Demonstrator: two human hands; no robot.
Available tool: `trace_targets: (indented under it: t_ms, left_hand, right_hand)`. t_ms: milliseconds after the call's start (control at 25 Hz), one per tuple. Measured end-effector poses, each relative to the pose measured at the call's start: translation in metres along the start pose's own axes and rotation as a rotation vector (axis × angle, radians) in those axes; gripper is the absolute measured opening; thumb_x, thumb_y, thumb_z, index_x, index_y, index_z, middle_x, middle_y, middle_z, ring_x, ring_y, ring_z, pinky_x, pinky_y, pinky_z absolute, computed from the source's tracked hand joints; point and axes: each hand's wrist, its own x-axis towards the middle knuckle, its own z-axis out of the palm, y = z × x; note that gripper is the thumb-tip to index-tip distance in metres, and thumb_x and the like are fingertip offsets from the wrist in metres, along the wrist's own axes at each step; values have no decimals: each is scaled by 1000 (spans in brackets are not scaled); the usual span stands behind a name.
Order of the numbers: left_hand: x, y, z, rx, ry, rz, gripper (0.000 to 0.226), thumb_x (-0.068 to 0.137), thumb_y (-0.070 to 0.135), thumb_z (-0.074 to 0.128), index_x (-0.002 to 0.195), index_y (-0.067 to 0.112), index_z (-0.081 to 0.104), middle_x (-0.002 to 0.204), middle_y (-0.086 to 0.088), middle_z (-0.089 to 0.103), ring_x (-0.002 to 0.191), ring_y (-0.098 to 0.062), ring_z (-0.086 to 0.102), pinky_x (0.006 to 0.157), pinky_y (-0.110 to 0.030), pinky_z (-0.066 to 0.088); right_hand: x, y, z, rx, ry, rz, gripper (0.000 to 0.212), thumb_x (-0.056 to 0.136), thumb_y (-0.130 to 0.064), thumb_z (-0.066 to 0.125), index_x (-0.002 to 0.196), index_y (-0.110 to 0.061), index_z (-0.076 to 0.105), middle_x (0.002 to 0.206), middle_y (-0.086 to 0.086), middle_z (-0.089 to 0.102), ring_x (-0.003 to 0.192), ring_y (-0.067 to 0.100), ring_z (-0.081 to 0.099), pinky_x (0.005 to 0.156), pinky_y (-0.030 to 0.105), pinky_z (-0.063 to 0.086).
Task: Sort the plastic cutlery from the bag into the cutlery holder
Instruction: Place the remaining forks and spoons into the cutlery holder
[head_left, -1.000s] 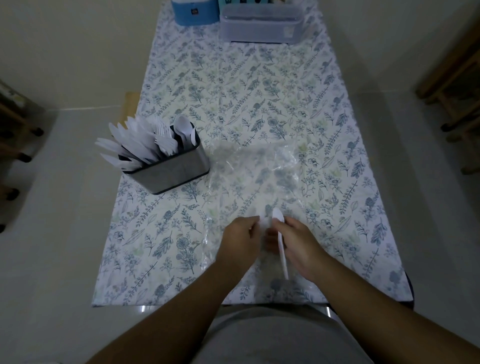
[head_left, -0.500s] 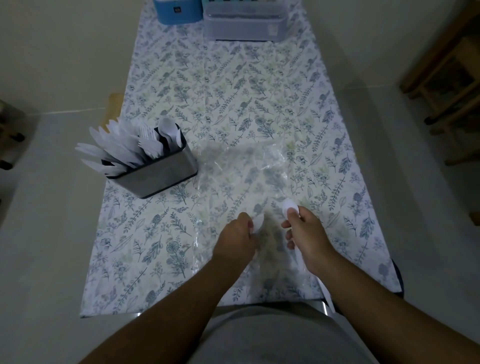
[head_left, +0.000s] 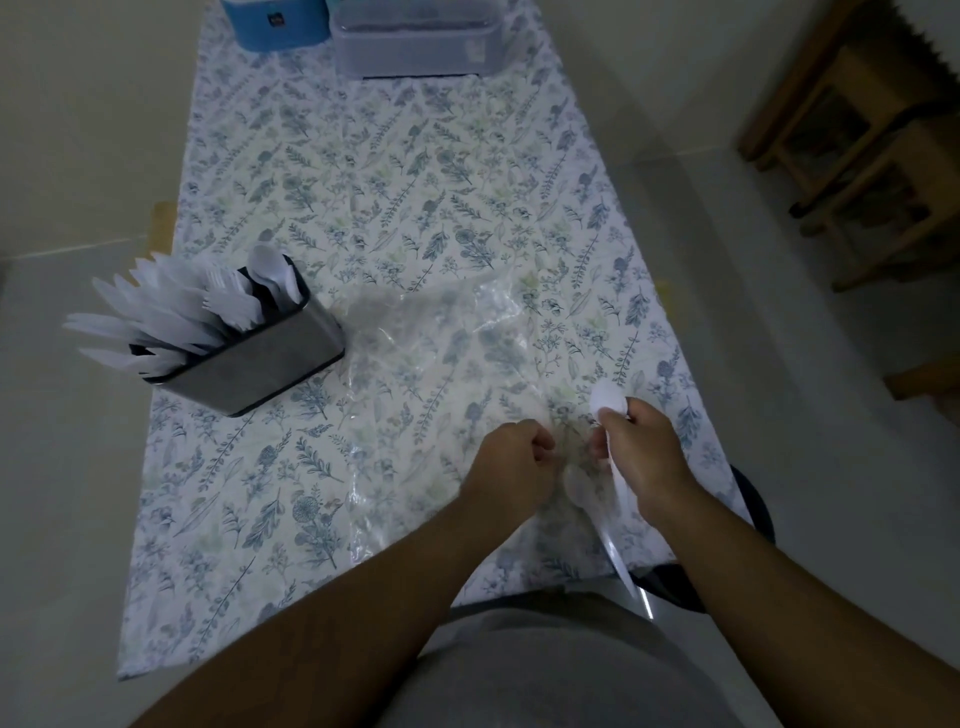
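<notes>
A floral-clothed desk (head_left: 363, 156) carries a clear plastic bag (head_left: 441, 332) beside the metal cutlery holder (head_left: 260, 358), full of white cutlery. The left hand (head_left: 511, 462) pinches the bag's near edge; the right hand (head_left: 641, 452) grips a white spoon (head_left: 609, 401).

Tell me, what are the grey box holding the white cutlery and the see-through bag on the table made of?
The grey rectangular cutlery holder looks like brushed metal, probably steel: dull sheen, soft streaky reflections, dark rim. The clear crumpled bag looks like thin glossy plastic film: the leaf-print tablecloth shows through it, with bright creases.
</notes>
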Motion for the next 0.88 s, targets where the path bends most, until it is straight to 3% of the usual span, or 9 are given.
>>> trace_targets:
  t_ms: [120,280,440,600,720,800,880]
  left_hand:
    - [2,6,14,129,-84,-52,28,80,37,76,97,16,68,96,0,64,87,-16,62,73,-27,51]
    - [4,9,23,221,-108,-24,20,89,26,69,87,7,72,88,-8,71,82,-19,66,70,-29,53]
    - [6,9,13,-36,-62,-56,15,90,24,70,95,12,77,90,-3,74,79,-13,66,68,-22,49]
    - [2,12,-17,-419,68,-56,8,84,15,77,88,17,70,77,-4,72,72,-21,71,73,-41,61]
    - [-4,12,-46,-445,242,-10,21,83,9,79,79,14,59,69,0,65,62,-9,63,61,-23,55]
    - [-13,11,-65,-439,317,-1,16,85,5,76,78,8,62,69,3,64,56,2,59,54,-11,48]
    - [-22,3,-80,-434,380,5,9,88,4,72,83,9,68,81,2,65,65,4,63,55,-9,50]
  right_hand:
    - [2,13,-13,-39,-20,72,16,97,-22,48,87,-16,60,81,10,62,68,25,57,62,35,42]
    - [-3,24,-20,-52,-95,108,17,97,-24,50,104,-16,64,84,8,61,70,22,51,63,35,38]
    - [-13,21,-23,-58,-207,77,18,102,-22,49,102,-24,68,84,7,64,72,21,54,62,30,39]
    - [-15,2,-6,14,-322,81,27,100,-9,47,113,5,66,78,14,58,69,22,54,65,31,41]
    - [-26,-17,17,195,-445,107,33,103,-27,44,119,-10,68,83,9,69,73,23,64,75,43,49]
    - [-33,-27,36,282,-569,122,42,105,-39,40,115,-11,70,87,8,71,67,22,63,70,42,49]
    - [-40,-35,58,287,-608,119,50,106,-46,37,112,-11,72,88,8,70,63,18,58,64,37,44]
